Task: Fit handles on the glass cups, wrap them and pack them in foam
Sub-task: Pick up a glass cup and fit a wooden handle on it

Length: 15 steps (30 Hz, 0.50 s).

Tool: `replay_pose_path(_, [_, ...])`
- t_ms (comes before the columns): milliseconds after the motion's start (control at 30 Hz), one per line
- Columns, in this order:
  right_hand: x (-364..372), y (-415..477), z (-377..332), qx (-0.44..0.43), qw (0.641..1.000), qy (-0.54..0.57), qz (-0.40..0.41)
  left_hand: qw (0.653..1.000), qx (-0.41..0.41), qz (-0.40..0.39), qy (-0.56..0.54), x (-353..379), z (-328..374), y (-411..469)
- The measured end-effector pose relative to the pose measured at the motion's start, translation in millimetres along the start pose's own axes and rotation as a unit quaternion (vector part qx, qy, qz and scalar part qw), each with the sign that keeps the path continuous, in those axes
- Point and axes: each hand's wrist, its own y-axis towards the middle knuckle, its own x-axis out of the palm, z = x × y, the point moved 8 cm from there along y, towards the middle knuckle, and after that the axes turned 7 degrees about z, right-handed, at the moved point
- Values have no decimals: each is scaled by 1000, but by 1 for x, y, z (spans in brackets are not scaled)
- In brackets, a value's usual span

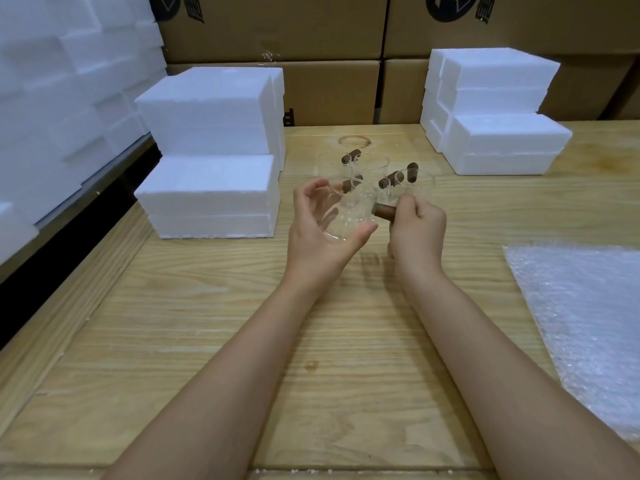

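Curled round a clear glass cup, the left hand holds it up just above the table, near the middle of the frame. Its thumb lies along the low edge of the cup and its fingers bend round the top edge. Beside it, the right hand pinches a short brown handle between thumb and fingers, with the other fingers tucked in. One end of the handle touches the right side of the cup. Just behind the hands, more cups stand close together on the table, and brown handles stick out from them. The glass is so clear that I cannot tell how many there are. A round brown mark shows on the wood a bit behind them. Left of the hands sits a stack of white foam blocks, with a lower stack in front of a taller one. Another foam stack sits at the upper right of the frame, well apart from the cups. A big foam pile fills the upper left. A sheet of bubble wrap lies flat on the table at the right edge. Brown boxes stand in a row along the top of the frame, behind the table. Both bare arms reach in from the bottom.
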Motion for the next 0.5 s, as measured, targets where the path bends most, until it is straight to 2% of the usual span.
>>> replay_pose_path(67, [3,1,13,76,997,28,-6,1000,19,-7,8,2,1,-1])
replay_pose_path(133, [2,1,15,83,996,26,-7,1000,18,-5,5,2,1,-1])
replay_pose_path(267, [-4,-4,-5,-37,999,-8,20,999,-22,14,-23,-2,-3,2])
replay_pose_path(400, [-7,-14,-28,-158,986,-29,31,996,-71,16,-51,-2,-10,3])
replay_pose_path(500, [-8,-19,-37,-208,977,-37,22,991,-115,19,-67,-1,-18,3])
